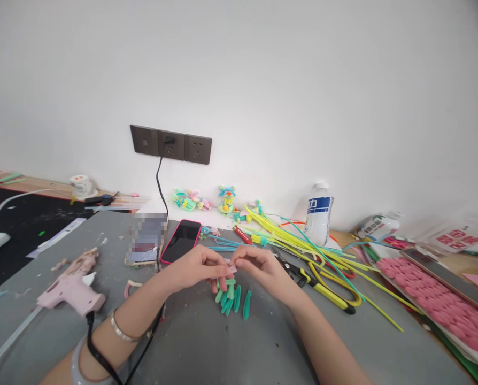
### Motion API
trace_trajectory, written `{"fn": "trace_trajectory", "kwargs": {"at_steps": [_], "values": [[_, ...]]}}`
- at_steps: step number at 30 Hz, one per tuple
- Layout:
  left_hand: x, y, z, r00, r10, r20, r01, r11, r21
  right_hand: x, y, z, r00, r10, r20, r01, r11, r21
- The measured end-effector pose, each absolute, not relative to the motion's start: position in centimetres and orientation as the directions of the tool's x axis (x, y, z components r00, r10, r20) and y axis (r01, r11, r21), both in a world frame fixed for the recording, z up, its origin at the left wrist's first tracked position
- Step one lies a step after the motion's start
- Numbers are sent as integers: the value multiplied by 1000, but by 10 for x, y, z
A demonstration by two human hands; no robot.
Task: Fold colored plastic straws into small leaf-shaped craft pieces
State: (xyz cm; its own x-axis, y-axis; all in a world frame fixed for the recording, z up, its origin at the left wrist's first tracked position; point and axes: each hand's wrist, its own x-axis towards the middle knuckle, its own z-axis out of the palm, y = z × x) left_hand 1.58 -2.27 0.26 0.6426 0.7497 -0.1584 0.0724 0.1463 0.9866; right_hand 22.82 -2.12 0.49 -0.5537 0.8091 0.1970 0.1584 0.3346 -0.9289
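Note:
My left hand [201, 267] and my right hand [267, 270] meet at the middle of the grey mat. Their fingertips pinch a small pale pink piece [233, 268] between them; its exact kind is too small to make out. Right below the fingers lies a small pile of folded green pipe cleaner pieces [226, 302], some light green and some teal. One teal piece [247, 305] lies a little apart at the right. The left fingers partly cover the top of the pile.
A pink glue gun [72, 291] with a black cord lies at left. Behind my hands are a phone [183, 240], blue pipe cleaner stems and small figures [226, 200]. Yellow-handled pliers [323, 291], long yellow stems [295, 235] and a white bottle [318, 214] stand or lie at right.

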Motion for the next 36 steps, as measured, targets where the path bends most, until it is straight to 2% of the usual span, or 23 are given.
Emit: {"fn": "trace_trajectory", "kwargs": {"at_steps": [5,12,19,26,31,33,36], "values": [[17,-22,1,582,799,-149,93,117,989,228,-17,1,-495,837,234,127,336,-933],[19,-24,2,612,777,-149,63,140,988,226,-20,5,-508,819,267,142,385,-912],[17,-24,2,614,774,-154,71,141,987,226,-20,6,-518,823,234,188,376,-907],[14,-21,8,557,807,-197,49,205,977,234,-16,9,-445,857,259,254,398,-881],[13,-18,2,525,837,-156,107,117,987,235,-12,4,-408,878,250,316,393,-864],[12,-17,-2,507,851,-139,172,58,983,235,-10,0,-405,880,249,385,411,-826],[11,-15,-6,440,890,-120,286,-12,958,238,-7,-6,-450,851,270,524,497,-692]]}}
